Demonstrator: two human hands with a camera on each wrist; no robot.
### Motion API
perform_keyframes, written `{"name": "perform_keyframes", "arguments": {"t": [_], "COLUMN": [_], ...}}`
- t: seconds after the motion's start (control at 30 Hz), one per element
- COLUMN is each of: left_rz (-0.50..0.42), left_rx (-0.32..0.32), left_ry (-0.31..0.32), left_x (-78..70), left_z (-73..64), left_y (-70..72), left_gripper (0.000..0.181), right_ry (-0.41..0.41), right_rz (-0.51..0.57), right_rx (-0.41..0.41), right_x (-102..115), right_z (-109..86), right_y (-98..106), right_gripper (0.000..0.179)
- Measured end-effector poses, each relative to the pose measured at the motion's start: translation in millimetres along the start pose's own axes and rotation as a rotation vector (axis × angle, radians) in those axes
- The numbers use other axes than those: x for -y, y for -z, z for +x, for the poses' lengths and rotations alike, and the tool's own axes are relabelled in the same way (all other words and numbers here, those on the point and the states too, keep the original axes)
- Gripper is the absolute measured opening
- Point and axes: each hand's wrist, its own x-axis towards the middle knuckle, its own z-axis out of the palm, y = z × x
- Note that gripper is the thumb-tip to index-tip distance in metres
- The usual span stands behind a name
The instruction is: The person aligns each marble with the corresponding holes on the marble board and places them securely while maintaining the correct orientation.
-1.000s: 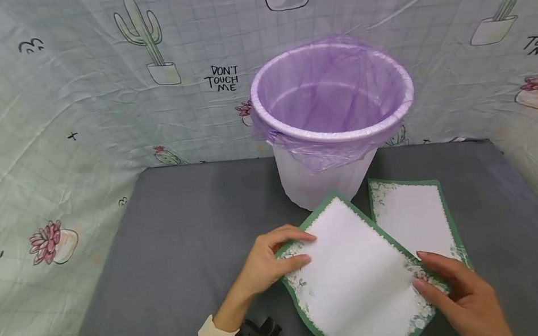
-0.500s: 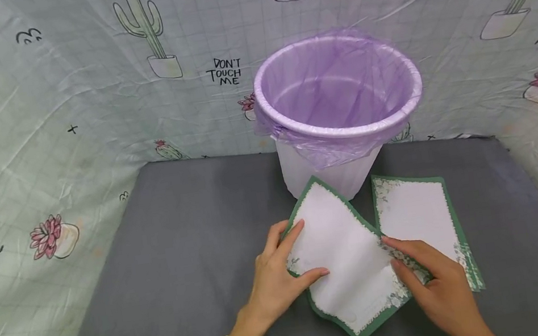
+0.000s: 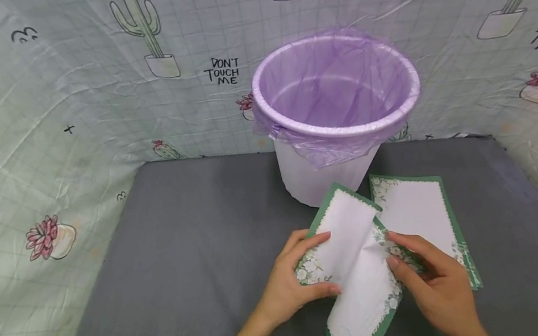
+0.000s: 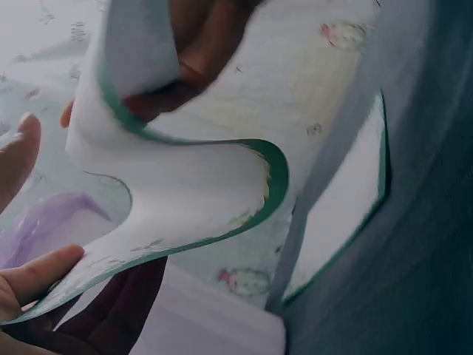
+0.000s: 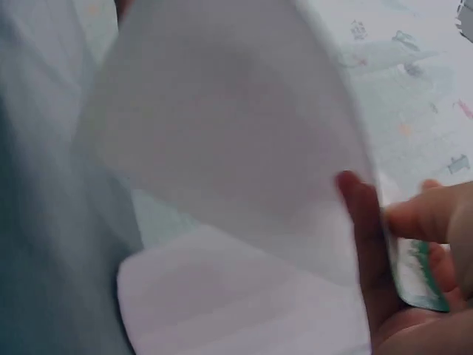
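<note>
A white sheet of paper (image 3: 341, 224) with a green, flower-patterned border is held up between both hands in front of the bin. My left hand (image 3: 285, 283) grips its left side, thumb and fingers apart along the edge. Near the right edge, my right hand (image 3: 435, 282) pinches the sheet between thumb and forefinger. A crease runs between the hands, and the upper right edge is broken there, its two parts offset. The left wrist view shows the sheet (image 4: 192, 177) bent into an S curve. Beneath and to the right lie several matching sheets (image 3: 417, 213).
Behind the hands stands a white bin (image 3: 314, 176) with a purple liner bag (image 3: 329, 156) folded over its rim. Grey cloth (image 3: 195, 230) covers the table. Cactus-printed fabric (image 3: 99, 100) hangs at the back and sides.
The sheet has gone from nearly flat to bent and creased, its upper right edge now broken. The hands have come closer together, the right one moving left along the edge.
</note>
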Motion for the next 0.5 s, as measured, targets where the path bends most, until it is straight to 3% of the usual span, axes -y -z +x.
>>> {"name": "perform_keyframes", "arguments": {"t": [0.1, 0.23, 0.37, 0.5], "left_rz": [-0.114, -0.166, -0.125, -0.094], "left_rx": [0.061, 0.107, 0.060, -0.023], "left_ry": [0.017, 0.041, 0.066, 0.034], "left_x": [-3.3, -0.3, -1.2, -11.8], "left_z": [1.1, 0.1, -2.3, -1.7], "left_y": [-2.6, -11.5, -19.8, -23.2], "left_gripper": [0.070, 0.074, 0.072, 0.062], "right_ry": [0.055, 0.142, 0.223, 0.262], "right_rz": [0.187, 0.278, 0.284, 0.240], "right_rx": [-0.056, -0.107, -0.122, -0.122], "right_x": [-7, -17, -22, -22], "right_z": [1.4, 3.0, 6.9, 11.4], "right_y": [-5, -15, -23, -27], "right_gripper": [0.043, 0.044, 0.043, 0.043]}}
